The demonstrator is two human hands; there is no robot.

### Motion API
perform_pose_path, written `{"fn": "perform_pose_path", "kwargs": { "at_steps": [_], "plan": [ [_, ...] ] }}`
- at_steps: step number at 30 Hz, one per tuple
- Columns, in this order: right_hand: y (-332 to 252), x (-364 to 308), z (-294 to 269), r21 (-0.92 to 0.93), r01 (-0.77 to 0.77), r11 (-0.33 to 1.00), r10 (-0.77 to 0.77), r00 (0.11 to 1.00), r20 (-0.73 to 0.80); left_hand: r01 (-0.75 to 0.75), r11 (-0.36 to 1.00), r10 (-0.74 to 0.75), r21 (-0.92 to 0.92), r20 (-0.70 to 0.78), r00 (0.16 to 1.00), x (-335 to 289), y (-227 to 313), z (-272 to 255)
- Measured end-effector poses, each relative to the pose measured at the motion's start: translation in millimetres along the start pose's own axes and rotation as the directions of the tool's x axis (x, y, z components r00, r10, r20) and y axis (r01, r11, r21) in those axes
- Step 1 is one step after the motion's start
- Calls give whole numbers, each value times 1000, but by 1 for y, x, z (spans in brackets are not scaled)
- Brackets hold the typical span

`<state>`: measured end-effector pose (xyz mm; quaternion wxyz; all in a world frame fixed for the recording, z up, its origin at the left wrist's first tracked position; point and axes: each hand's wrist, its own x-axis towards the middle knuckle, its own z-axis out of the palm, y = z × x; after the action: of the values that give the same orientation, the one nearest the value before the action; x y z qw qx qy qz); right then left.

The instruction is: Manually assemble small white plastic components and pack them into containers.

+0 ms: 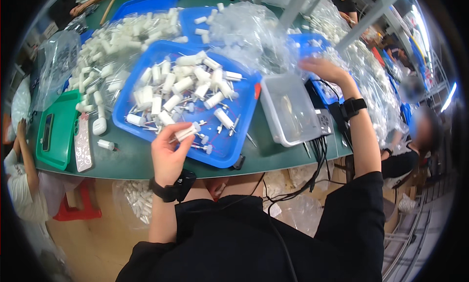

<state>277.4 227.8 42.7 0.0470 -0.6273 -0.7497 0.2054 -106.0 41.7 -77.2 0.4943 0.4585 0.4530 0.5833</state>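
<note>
My left hand point(168, 152) pinches a white cylindrical part point(186, 132) between thumb and fingers, over the near edge of a large blue tray point(122, 99). Many similar white cylinders point(183, 84) with thin metal shafts lie heaped in that tray, along with small pale pieces on thin red wires. My right hand point(323, 68) is raised beyond a translucent plastic bin point(278, 130), near a smaller blue tray point(320, 90) at the right. Its fingers are blurred, so whether they hold anything cannot be made out.
Left of the tray are a green tray point(58, 135) with a dark phone, a patterned phone case point(83, 147) and a white earbud case point(99, 126). Bagged white parts point(127, 38) cover the far table. Black cables point(320, 155) hang off the front edge. Other people sit around.
</note>
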Motion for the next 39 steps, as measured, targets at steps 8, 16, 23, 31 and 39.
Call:
{"fn": "perform_pose_path", "kwargs": {
  "at_steps": [8,16,23,31,39],
  "plan": [
    [-193,34,-5,-335,498,800,-547,835,-65,-13,992,14,-128,14,1000,-9,-3,-16],
    [-241,198,146,-270,467,842,-535,788,-304,53,939,-67,-340,-28,997,-10,23,-17],
    [-247,178,114,-225,401,888,-460,794,-398,-122,917,77,-379,-131,988,-11,46,-31],
    [-253,-35,37,235,691,683,-620,720,-314,-238,892,202,-385,-133,970,-19,55,-27],
    [-212,-168,113,798,378,468,-250,923,-291,-149,788,180,-598,-8,984,-33,69,9]
  ]
}}
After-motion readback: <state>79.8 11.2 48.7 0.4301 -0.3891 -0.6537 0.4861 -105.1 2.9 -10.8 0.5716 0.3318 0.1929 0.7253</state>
